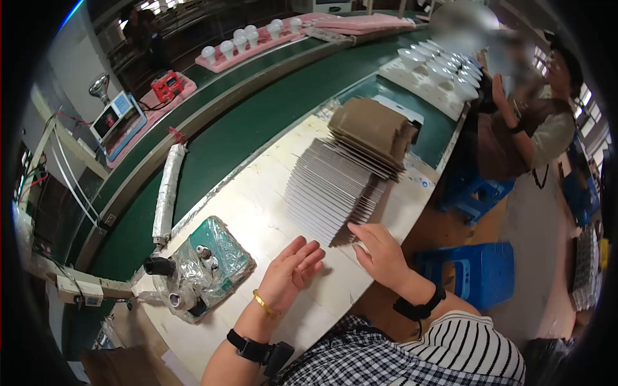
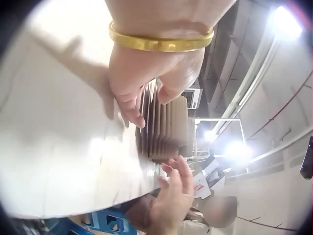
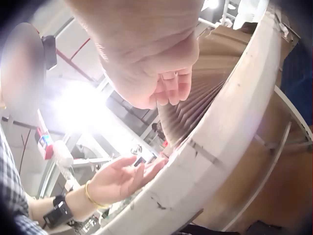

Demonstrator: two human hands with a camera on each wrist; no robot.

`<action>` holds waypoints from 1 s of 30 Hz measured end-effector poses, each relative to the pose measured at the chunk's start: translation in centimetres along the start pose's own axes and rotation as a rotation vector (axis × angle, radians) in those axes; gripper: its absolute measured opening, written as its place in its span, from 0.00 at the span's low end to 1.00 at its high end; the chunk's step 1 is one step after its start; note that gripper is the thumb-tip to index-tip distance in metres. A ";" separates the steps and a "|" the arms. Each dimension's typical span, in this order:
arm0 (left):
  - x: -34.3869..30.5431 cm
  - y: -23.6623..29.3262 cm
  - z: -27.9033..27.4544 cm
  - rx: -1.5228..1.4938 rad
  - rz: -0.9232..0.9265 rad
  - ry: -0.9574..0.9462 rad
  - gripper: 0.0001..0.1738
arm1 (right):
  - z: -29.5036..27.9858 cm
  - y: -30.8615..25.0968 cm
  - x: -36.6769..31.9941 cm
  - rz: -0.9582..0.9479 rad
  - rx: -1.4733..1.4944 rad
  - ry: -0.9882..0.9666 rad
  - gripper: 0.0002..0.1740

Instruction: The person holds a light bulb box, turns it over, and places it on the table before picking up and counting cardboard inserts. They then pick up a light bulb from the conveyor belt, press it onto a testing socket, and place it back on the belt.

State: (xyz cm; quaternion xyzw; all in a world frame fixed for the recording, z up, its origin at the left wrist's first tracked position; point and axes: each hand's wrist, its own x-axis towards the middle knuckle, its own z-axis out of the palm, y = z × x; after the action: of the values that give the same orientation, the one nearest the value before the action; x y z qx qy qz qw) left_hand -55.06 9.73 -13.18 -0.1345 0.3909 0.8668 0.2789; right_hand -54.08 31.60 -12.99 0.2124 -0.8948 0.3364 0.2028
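Note:
A fanned row of thin cardboard sheets (image 1: pixel 328 186) leans on the pale tabletop in the head view, with brown folded cardboard (image 1: pixel 370 128) piled at its far end. My left hand (image 1: pixel 290 276) is palm up just short of the near end of the row, fingers loosely bent and holding nothing. At the near right corner is my right hand (image 1: pixel 380 254), its fingers loosely extended close to the sheet edges. In the right wrist view, that hand (image 3: pixel 151 73) overlaps the sheets (image 3: pixel 195 103), fingers bent. The left wrist view shows the cardboard (image 2: pixel 164 122) beyond my left fingers.
Left on the table, a plastic-wrapped fixture (image 1: pixel 215 264) stands beside a wrapped bar (image 1: pixel 168 193). A green conveyor (image 1: pixel 257 122) runs behind. White bulbs (image 1: pixel 240 42) stand on pink foam; white lamp cups (image 1: pixel 444 71) fill a tray. Blue stools (image 1: pixel 476 273) and another person (image 1: pixel 521 128) are right.

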 end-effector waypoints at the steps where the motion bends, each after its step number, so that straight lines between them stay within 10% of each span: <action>1: 0.5 0.1 0.0 -0.022 0.024 -0.004 0.36 | 0.2 0.2 0.1 0.015 -0.063 0.011 0.23; 14: 2.7 0.7 3.7 0.071 0.073 -0.315 0.33 | 1.8 2.2 2.3 0.057 -0.231 0.338 0.17; 21: -1.7 1.1 -1.7 0.276 0.251 0.000 0.27 | -1.3 1.5 2.8 0.015 -0.081 0.413 0.12; 23: -3.1 1.5 -3.0 0.294 0.305 0.094 0.26 | -1.6 1.3 2.0 0.257 0.251 0.344 0.10; 30: -7.2 0.5 -2.5 0.325 0.800 0.181 0.21 | -2.0 -3.8 -1.4 0.236 0.631 -0.050 0.12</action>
State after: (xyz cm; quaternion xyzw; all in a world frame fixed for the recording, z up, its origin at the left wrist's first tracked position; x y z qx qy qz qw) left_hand -49.52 4.92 -11.28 -0.0025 0.5664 0.8185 -0.0963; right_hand -50.48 30.68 -10.37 0.1678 -0.7695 0.6128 0.0647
